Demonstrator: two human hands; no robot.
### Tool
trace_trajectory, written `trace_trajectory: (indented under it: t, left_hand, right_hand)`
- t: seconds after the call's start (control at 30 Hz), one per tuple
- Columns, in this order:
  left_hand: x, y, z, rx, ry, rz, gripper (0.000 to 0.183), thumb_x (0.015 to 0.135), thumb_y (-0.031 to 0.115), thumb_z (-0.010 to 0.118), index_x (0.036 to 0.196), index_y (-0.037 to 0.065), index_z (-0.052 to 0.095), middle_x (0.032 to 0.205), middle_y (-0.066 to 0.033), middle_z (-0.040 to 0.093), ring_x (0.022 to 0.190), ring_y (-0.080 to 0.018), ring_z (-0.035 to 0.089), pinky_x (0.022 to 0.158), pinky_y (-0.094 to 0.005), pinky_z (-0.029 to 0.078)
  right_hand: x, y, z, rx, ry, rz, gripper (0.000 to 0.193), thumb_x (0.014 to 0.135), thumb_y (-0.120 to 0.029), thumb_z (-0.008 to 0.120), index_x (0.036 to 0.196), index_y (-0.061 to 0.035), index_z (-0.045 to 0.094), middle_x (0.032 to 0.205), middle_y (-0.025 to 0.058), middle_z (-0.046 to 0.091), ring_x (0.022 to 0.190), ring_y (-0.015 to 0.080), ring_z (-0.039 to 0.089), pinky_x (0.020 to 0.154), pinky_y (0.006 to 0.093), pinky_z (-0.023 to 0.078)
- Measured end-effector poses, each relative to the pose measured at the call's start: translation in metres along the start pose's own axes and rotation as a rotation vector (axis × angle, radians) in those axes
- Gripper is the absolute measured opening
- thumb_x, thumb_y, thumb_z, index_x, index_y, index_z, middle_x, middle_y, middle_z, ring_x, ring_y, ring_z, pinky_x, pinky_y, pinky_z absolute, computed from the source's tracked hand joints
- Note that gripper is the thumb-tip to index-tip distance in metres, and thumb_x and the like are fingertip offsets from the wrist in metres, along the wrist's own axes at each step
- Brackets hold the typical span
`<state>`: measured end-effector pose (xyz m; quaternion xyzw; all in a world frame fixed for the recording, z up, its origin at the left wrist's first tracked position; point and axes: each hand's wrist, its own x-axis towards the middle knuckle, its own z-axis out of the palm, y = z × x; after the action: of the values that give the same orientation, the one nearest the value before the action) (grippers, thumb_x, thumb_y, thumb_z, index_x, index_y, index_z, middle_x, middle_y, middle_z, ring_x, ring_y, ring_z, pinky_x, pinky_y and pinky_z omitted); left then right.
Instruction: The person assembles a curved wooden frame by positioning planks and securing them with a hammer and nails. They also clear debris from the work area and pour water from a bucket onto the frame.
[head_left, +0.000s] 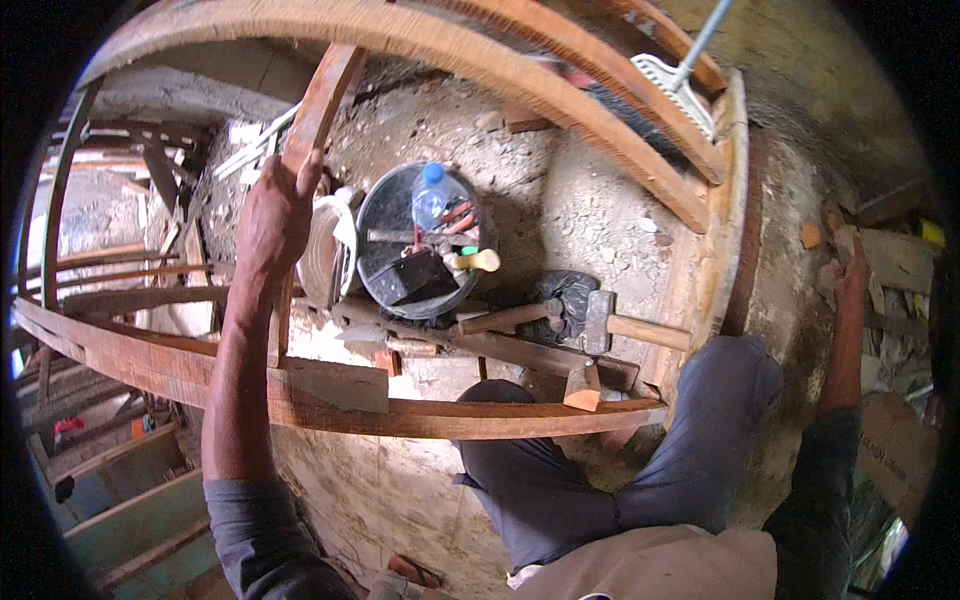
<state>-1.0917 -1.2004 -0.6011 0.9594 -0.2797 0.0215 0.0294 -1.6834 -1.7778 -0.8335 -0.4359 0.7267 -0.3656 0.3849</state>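
My left hand (275, 215) is closed round the upright-looking crosspiece (325, 105) of a large wooden frame with curved rails. The near rail (520, 418) passes just in front of my knees, and the far curved rail (430, 38) arches across the top of the view. At the far right, my right hand (850, 268) is beside scraps of wood (900, 262), its fingers bent together. What they hold, if anything, is too small and dim to make out. A wooden-handled hammer (600, 322) leans by the frame's right end, next to a small wood block (582, 388).
Inside the frame's outline stands a black bucket (365, 215) with a blue-capped plastic bottle (436, 200) and several tools. Another wooden-handled tool (508, 318) lies by a black bag (572, 300). A white rake-like head on a blue pole (675, 90) is at the upper right. Lumber is stacked left.
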Motion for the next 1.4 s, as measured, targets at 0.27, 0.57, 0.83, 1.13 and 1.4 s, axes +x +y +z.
trace_trajectory:
  t: [0.27,0.57,0.83,1.13,1.4]
  left_hand:
    - [0.0,0.001,0.001,-0.026,-0.014,-0.001,0.071,0.101,0.062,0.053,0.113,-0.007,0.062,0.094,-0.0297,0.069,0.093,-0.0434,0.07,0.083,-0.0507,0.052]
    - [0.001,-0.016,0.01,-0.16,-0.013,0.043,0.067,0.101,0.063,0.054,0.104,-0.004,0.061,0.075,-0.0168,0.064,0.07,-0.0283,0.065,0.068,-0.0434,0.051]
    - [-0.001,-0.002,0.005,-0.163,-0.037,-0.089,0.061,0.1,0.06,0.057,0.099,-0.001,0.061,0.068,-0.0079,0.057,0.064,-0.0169,0.06,0.062,-0.0366,0.048]
    - [-0.006,0.004,0.001,0.002,0.019,0.032,0.058,0.101,0.058,0.055,0.112,0.001,0.062,0.081,-0.0085,0.059,0.07,-0.0175,0.06,0.063,-0.0345,0.048]
    - [-0.006,0.008,0.005,-0.103,0.016,-0.134,0.056,0.104,0.048,0.054,0.137,0.003,0.058,0.107,-0.0127,0.069,0.086,-0.0194,0.065,0.075,-0.0339,0.054]
  right_hand:
    - [-0.272,0.005,0.179,-0.545,-1.864,-0.747,0.044,0.104,-0.034,0.06,0.13,0.001,0.064,0.116,0.0154,0.071,0.104,0.0223,0.068,0.093,0.0341,0.053]
    - [-0.277,0.106,0.387,-0.787,-0.754,-0.961,0.064,0.095,-0.039,0.066,0.143,0.0013,0.051,0.14,0.0292,0.058,0.128,0.0438,0.057,0.111,0.0492,0.044]
    - [-0.326,0.066,0.464,-0.647,-0.639,-0.938,0.076,0.09,-0.044,0.069,0.154,-0.0164,0.04,0.142,0.0224,0.059,0.13,0.0444,0.056,0.109,0.054,0.044]
    - [-0.336,0.04,0.543,-0.488,-0.735,-0.872,0.093,0.08,-0.056,0.077,0.154,-0.014,0.041,0.145,0.0217,0.055,0.134,0.043,0.051,0.111,0.0561,0.041]
    - [-0.313,0.039,0.609,-0.776,-0.695,-1.214,0.061,0.095,-0.058,0.059,0.137,-0.0143,0.065,0.136,0.0234,0.063,0.127,0.0397,0.06,0.107,0.0597,0.045]
